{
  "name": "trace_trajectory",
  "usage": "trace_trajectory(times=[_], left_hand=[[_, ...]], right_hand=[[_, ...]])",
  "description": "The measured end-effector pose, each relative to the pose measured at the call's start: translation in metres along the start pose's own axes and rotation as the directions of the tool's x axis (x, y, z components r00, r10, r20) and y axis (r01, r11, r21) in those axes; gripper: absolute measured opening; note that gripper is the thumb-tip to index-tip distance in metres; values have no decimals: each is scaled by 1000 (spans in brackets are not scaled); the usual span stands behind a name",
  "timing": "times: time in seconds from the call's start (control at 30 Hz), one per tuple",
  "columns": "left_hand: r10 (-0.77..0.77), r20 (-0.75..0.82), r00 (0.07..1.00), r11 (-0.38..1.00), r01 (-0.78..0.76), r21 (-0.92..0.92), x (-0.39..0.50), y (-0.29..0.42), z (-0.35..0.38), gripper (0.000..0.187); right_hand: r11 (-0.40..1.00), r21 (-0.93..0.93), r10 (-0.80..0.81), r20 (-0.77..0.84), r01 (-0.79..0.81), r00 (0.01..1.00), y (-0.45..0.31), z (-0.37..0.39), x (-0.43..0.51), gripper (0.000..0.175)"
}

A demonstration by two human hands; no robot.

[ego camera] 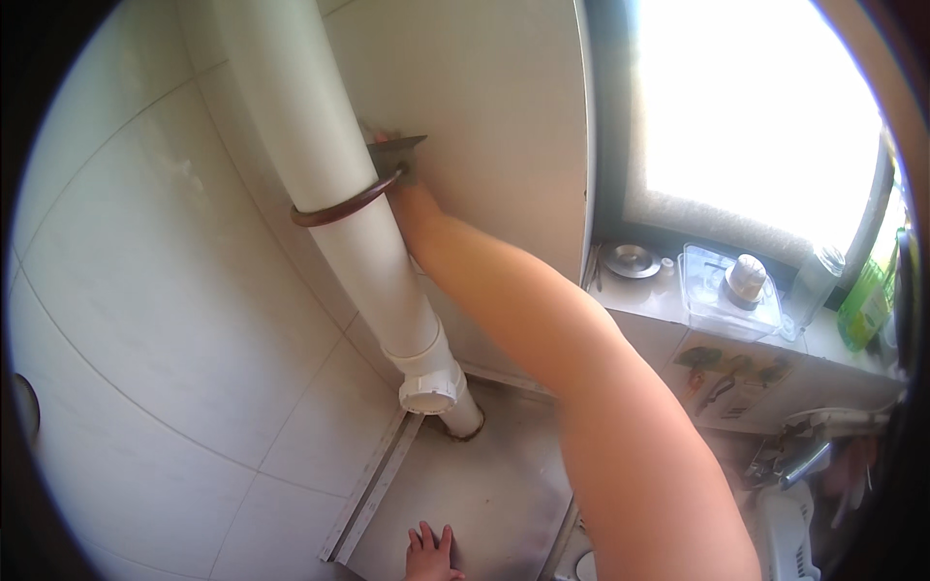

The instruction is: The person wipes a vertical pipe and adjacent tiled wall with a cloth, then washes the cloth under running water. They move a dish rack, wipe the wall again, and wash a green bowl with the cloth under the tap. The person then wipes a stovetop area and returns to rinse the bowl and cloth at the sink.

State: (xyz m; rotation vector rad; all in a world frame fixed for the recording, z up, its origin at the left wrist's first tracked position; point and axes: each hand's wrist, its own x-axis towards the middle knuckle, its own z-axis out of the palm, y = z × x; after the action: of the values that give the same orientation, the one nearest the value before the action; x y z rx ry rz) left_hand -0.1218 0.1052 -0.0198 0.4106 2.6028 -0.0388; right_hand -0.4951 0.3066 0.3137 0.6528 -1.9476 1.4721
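A white plastic drain pipe [341,240] runs at a slant down the tiled corner and enters a metal countertop [501,465]. Around it sits a dark reddish-brown pipe clamp [349,207], joined to a dark grey piece [396,154] at the wall. My right arm [617,378] stretches up across the view to the pipe's far side. Most of my right hand [408,200] is hidden behind the pipe and clamp, so what it holds is unclear. Low in the view, my left hand [430,558] rests on the countertop, fingers apart and holding nothing.
On the window ledge at right stand a steel lid [632,261], a clear plastic container [716,305] with a white-topped item [746,279], a glass jar [817,279] and a green bottle [864,312]. Below are a faucet [805,465] and a white plastic basket [785,526].
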Motion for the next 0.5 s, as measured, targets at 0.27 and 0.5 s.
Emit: trace_trajectory(times=[0.27,0.5], left_hand=[[-8,-7,1000,999,8,-44,-1,-1,-3,112],[-23,-32,999,1000,23,18,3,1,0,115]], right_hand=[[-172,-867,-97,488,468,868,7,-19,-23,47],[-660,-717,-545,254,-223,799,4,-22,43,50]])
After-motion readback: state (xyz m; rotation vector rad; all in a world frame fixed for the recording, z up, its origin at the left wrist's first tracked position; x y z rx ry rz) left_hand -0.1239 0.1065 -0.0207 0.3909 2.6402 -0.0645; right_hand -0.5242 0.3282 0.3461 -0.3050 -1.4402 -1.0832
